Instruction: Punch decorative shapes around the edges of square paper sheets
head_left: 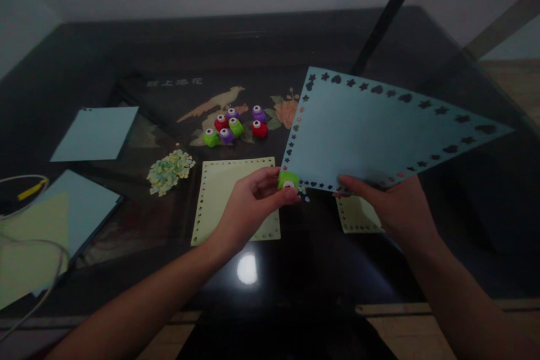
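My left hand [248,202] is closed round a small green punch [288,181], its thumb on the white button. The punch sits at the near left corner of a blue sheet [358,129] with star and heart holes along its edges. My right hand [396,202] grips that sheet by its near edge, thumb on top, and holds it tilted above the table. Under my left hand lies a pale yellow sheet [219,185] with punched edges. Another yellow sheet [356,214] is partly hidden beneath my right hand.
Several red, green and purple punches [235,127] stand mid-table. Left of centre is a heap of paper bits [170,171]. Blue paper [97,134] lies further left, above more blue and yellow sheets [34,247] crossed by a white cable. A dark pole [390,8] rises behind.
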Available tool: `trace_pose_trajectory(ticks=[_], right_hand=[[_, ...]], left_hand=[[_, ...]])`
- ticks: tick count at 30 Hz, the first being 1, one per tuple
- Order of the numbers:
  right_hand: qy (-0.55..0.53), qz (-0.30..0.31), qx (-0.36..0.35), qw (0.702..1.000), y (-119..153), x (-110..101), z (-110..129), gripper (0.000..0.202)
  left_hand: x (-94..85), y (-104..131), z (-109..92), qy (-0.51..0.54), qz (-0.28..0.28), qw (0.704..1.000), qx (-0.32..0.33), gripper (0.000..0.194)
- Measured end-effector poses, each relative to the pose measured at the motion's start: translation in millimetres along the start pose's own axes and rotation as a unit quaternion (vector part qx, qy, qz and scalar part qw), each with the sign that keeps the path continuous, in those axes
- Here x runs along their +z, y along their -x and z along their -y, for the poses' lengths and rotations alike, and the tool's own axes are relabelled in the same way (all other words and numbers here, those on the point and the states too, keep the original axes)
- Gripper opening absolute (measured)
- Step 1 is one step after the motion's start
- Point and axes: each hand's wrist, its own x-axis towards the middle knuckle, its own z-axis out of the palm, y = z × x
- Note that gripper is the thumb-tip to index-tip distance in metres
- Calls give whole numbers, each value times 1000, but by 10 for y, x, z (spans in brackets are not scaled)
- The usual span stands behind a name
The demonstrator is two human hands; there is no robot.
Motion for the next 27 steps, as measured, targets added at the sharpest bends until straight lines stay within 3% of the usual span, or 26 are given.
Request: trace_pose_trajectory(ticks=[9,27], right_hand=[[-48,12,1,999,-10,4,-33,17],[-26,8,4,1000,-15,0,26,18]], left_hand=[[-17,-9,29,26,-3,1000,9,36],[-15,-27,34,-27,-9,1000,-1,33]])
